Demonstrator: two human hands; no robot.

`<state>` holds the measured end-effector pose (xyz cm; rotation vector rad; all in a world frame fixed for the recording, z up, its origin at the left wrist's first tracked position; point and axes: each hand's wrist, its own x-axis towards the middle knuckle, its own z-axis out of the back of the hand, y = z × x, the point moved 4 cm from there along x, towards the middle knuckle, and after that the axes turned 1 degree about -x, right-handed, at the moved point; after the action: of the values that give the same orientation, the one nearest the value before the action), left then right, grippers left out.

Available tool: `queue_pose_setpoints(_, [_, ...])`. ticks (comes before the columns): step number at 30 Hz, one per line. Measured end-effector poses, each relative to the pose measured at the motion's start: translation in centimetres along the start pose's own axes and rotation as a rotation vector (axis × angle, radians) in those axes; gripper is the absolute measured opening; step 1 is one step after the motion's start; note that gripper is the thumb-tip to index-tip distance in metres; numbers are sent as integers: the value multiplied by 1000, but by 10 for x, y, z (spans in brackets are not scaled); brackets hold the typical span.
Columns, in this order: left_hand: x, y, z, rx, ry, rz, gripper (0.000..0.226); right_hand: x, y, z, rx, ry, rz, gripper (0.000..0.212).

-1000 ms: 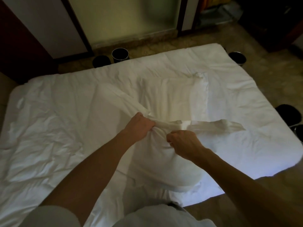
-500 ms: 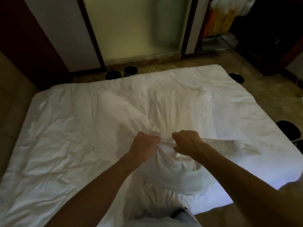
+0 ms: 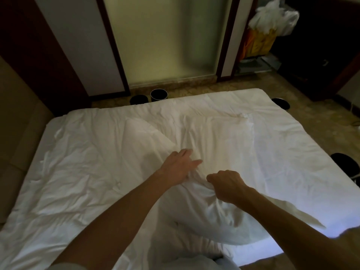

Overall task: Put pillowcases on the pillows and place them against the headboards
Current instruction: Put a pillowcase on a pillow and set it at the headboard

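Head view, middle of the frame: left hand (image 3: pixel 179 168) lies flat and open on the puffy, wrinkled white pillow (image 3: pixel 204 221), while right hand (image 3: pixel 226 187) grips its cloth tight.

Bed (image 3: pixel 87 172) cover is white matt cloth, v. creased; pillowcase (image 3: pixel 194 211) at bed's near edge is the same matt cloth, bunched; beyond bed's far edge are a frosted glass panel (image 3: pixel 165 39) w/ dark wood-look frame (image 3: pixel 113 45), speckled stone-look floor (image 3: pixel 292 90) and crinkly plastic bag (image 3: pixel 276 16).
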<state>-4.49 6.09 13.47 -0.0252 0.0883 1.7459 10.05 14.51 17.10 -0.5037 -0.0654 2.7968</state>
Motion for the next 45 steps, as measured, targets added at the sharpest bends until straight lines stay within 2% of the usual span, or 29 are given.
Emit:
queue_pose_setpoints(2, [5, 0, -3, 122, 112, -51, 48, -4, -2, 0, 16, -15, 7, 18])
queue_pose_setpoints(4, [6, 6, -1, 146, 138, -59, 38, -7, -6, 4, 34, -37, -2, 18])
queue_pose_setpoints(8, [2, 33, 15, 211, 46, -88, 30, -9, -21, 12, 50, -81, -52, 19])
queue_pose_setpoints(12, [-1, 55, 30, 259, 43, -63, 34, -3, -37, 23, 63, -99, -101, 20])
queue_pose_setpoints(15, [-10, 68, 25, 150, 65, 22, 27, -1, -46, 27, 75, -120, -126, 21])
queue_pose_setpoints(18, [-17, 76, 23, 54, 49, 93, 36, -1, -49, 28, 103, -83, -130, 24])
queue_pose_setpoints(22, [-12, 86, 27, 6, 17, 116, 59, -8, -44, 24, 184, 41, -81, 27])
queue_pose_setpoints(26, [11, 78, 26, -5, 163, 30, 72, -20, -37, 16, 216, 111, -46, 22])
queue_pose_setpoints(28, [21, 68, 23, 19, 261, -34, 53, -22, -35, 12, 215, 123, -41, 21])
queue_pose_setpoints(30, [27, 59, 21, 33, 294, -68, 17, -22, -35, 10, 212, 115, -53, 21])
queue_pose_setpoints(32, [24, 56, 22, 42, 322, -70, 23, -21, -35, 9, 190, 95, -65, 22])
queue_pose_setpoints(36, [15, 68, 23, 111, 158, -115, 15, -15, -32, 10, 106, 16, -99, 19])
queue_pose_setpoints(38, [7, 78, 20, 82, 105, -70, 23, -11, -29, 13, 50, -69, -119, 19])
queue_pose_setpoints(41, [-11, 85, 19, 82, -57, -106, 32, -8, -29, 17, -22, -169, -174, 28])
queue_pose_setpoints(43, [-25, 84, 15, 127, -135, -112, 33, -7, -26, 17, -42, -179, -179, 34])
queue_pose_setpoints(45, [-35, 82, 6, 129, -195, -123, 33, -9, -15, 9, -24, -113, -123, 37])
